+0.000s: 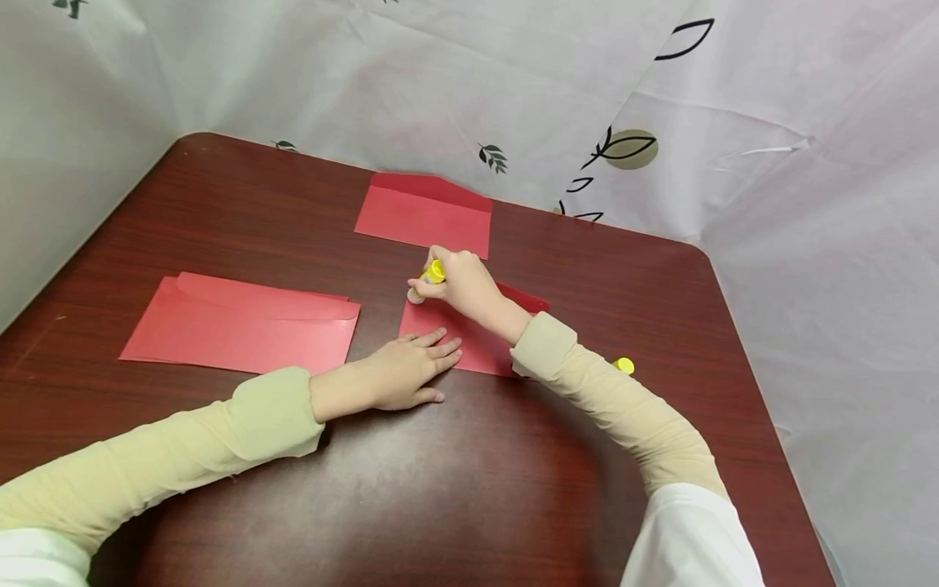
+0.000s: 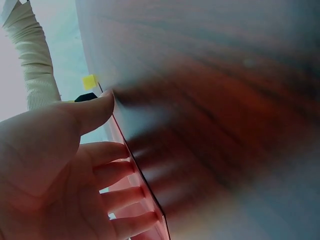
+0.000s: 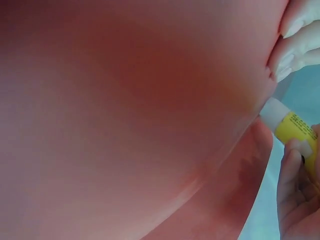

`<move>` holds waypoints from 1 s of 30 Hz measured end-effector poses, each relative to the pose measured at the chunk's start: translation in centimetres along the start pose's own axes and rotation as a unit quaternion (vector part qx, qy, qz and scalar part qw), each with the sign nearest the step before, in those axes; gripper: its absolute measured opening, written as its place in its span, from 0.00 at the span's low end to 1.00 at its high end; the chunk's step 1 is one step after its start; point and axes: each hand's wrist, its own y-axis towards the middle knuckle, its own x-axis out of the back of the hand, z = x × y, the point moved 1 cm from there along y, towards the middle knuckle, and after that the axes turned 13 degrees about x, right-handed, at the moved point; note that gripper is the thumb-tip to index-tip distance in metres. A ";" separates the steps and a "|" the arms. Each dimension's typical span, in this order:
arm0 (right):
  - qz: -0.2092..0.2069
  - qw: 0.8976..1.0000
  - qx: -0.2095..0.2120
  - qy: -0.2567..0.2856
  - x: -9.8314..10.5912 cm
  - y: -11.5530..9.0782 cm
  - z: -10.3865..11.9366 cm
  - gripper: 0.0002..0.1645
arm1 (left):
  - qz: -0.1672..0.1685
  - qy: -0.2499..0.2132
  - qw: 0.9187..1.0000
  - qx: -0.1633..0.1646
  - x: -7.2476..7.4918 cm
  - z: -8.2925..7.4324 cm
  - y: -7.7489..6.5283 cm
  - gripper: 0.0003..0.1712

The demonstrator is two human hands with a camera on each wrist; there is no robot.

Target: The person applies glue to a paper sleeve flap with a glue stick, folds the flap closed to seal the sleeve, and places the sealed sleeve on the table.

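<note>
A red envelope lies in front of me, its darker flap partly showing beyond my right wrist. My right hand grips a yellow glue stick, tilted with its white end down at the envelope's far left part. In the right wrist view the glue stick meets the red paper. Fingers spread and straight, my left hand rests on the envelope's near left corner, with the thumb on the table. The left wrist view shows these fingers along the envelope's edge.
Several red envelopes lie stacked at the left. Another envelope with its flap open lies near the table's back edge. A yellow cap stands to the right, beyond my right forearm. White patterned cloth hangs behind the brown table.
</note>
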 end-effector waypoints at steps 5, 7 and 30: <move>0.006 1.000 -0.021 0.011 0.3 -0.5 -0.4 0.16 | 0.012 -0.005 1.000 0.005 0.2 -0.1 0.1 0.38; 0.007 1.000 -0.023 0.011 0.4 -0.7 -0.5 0.16 | 0.014 -0.006 1.000 0.006 0.2 -0.1 0.0 0.38; 0.031 0.998 -0.045 -0.024 2.0 -2.2 -1.6 0.12 | 0.018 -0.004 1.000 0.010 0.4 -0.3 0.1 0.39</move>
